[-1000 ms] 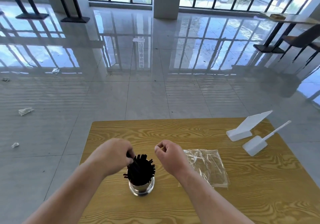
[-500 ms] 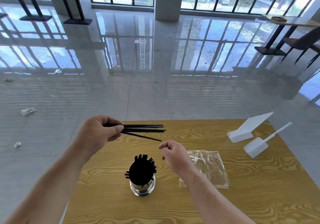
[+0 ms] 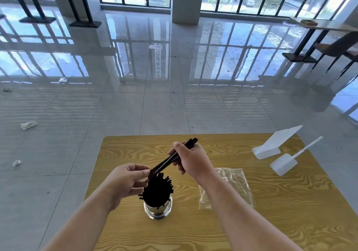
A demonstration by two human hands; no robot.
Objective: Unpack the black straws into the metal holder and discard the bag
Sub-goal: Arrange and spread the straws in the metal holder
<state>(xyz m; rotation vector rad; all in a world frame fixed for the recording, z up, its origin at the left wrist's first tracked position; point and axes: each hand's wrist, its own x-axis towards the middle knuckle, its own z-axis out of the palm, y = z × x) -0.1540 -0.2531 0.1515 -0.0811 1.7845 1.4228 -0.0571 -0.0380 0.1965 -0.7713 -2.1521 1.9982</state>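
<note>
change: straw bundle (image 3: 165, 162) now tilted over metal holder (image 3: 157, 210).
fingers: left hand (image 3: 124, 183) pinches, right hand (image 3: 193, 161) grips it.
pending: plastic bag (image 3: 232, 185).

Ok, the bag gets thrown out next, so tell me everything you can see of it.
The clear plastic bag lies flat and crinkled on the wooden table, to the right of the metal holder. It is glossy, see-through, and looks empty. Nothing holds it; the right forearm hides its left edge.
</note>
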